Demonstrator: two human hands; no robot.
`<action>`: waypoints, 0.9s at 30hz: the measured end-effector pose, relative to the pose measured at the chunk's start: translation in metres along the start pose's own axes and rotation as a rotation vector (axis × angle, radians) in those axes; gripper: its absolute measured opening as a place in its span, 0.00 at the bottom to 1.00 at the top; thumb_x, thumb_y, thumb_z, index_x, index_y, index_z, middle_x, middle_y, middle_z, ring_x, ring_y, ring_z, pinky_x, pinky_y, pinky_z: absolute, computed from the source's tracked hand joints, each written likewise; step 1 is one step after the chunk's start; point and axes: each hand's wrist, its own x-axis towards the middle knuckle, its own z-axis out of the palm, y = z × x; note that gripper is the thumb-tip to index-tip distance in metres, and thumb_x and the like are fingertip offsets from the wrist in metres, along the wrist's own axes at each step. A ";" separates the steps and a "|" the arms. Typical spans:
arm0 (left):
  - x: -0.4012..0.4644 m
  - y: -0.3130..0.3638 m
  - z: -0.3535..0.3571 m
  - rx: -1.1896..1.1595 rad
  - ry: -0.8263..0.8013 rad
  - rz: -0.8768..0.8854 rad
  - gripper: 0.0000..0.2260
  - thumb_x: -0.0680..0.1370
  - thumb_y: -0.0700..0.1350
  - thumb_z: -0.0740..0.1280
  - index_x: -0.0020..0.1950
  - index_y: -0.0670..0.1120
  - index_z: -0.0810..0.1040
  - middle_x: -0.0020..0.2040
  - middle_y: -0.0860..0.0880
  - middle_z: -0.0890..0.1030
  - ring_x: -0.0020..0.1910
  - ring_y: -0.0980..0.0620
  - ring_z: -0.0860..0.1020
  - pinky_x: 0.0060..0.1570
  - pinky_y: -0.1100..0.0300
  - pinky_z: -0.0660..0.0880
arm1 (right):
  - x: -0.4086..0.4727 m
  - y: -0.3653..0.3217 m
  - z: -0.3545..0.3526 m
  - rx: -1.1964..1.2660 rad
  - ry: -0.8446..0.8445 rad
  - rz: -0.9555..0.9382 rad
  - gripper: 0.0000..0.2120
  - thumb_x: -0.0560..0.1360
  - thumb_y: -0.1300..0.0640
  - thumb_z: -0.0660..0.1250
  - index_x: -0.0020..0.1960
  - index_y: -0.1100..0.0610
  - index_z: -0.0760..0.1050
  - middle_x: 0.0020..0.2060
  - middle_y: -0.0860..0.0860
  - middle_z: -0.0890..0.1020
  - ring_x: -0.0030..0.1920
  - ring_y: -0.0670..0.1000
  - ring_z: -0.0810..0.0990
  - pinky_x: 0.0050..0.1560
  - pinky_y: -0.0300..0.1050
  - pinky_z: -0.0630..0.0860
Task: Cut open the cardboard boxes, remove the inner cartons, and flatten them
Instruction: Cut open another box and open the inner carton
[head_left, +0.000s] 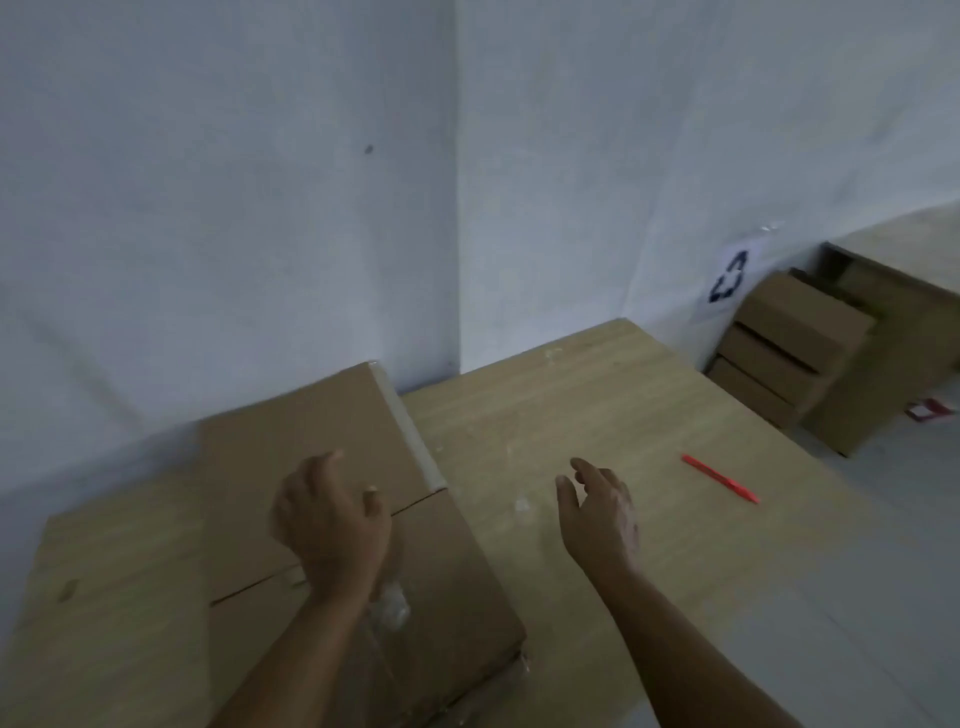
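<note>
While the box (332, 467) lay flat on the left part of the counter (597, 415), close to the wall, its top seam showed as a dark line between the two flaps. Clear tape ran along the far right edge, and crumpled tape (392, 608) sat loose near the front. Left hand (332, 519) hovered over the seam, fingers loosely curled, holding nothing I could make out; whether it touched the cardboard, cannot tell. Right hand (597, 514) hung above bare counter just beside the box, fingers relaxed and spread, empty. Further right lay a red cutter (719, 478), well apart from both hands. At far right, stacked boxes (789, 343) stood on the floor under a recycling sign (730, 278). Judgement: stiff corrugated board, likely light for its bulk, smooth tape slippery. Best hold looked to be the flap edges at the seam, lifting outward.
</note>
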 end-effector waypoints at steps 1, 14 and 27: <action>-0.001 0.017 0.006 -0.067 -0.073 0.090 0.21 0.69 0.39 0.74 0.61 0.39 0.77 0.57 0.38 0.79 0.56 0.35 0.76 0.57 0.43 0.71 | -0.004 0.009 -0.011 -0.009 0.028 0.030 0.19 0.81 0.47 0.63 0.69 0.52 0.75 0.59 0.51 0.79 0.61 0.54 0.74 0.59 0.53 0.73; -0.089 0.218 0.063 -0.280 -0.653 0.772 0.22 0.78 0.48 0.67 0.70 0.41 0.74 0.67 0.44 0.75 0.66 0.45 0.72 0.65 0.55 0.68 | -0.040 0.112 -0.145 -0.265 0.276 0.306 0.23 0.81 0.43 0.59 0.73 0.51 0.69 0.65 0.51 0.77 0.64 0.54 0.73 0.61 0.52 0.70; -0.200 0.387 0.176 -0.034 -0.835 0.868 0.37 0.77 0.64 0.62 0.79 0.47 0.58 0.80 0.40 0.57 0.77 0.41 0.57 0.74 0.44 0.59 | -0.004 0.267 -0.270 -0.386 0.198 0.435 0.39 0.77 0.28 0.51 0.81 0.50 0.51 0.80 0.59 0.51 0.80 0.61 0.49 0.77 0.61 0.49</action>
